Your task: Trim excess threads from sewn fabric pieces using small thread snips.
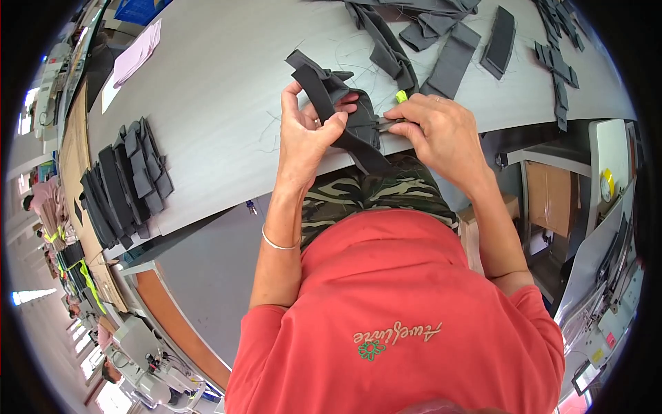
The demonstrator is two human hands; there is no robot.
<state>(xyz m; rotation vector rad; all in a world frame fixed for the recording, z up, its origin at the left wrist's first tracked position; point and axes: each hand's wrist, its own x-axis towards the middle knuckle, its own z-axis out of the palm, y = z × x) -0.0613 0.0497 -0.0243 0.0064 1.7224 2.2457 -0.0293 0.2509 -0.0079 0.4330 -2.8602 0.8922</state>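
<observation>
My left hand (309, 134) grips a dark grey fabric strap piece (343, 110) over the near edge of the grey table (221, 83). One end of the strap sticks up past my fingers, and another hangs down toward my lap. My right hand (438, 131) pinches the same piece from the right and holds a small tool with a yellow-green handle (401, 96), its metal tip against the fabric.
A fanned stack of dark fabric pieces (127, 183) lies at the table's left end. More dark strips (452, 58) and small pieces (557, 62) lie at the far right. Pink paper (136, 55) sits far left. A sewing machine (607, 276) stands at right.
</observation>
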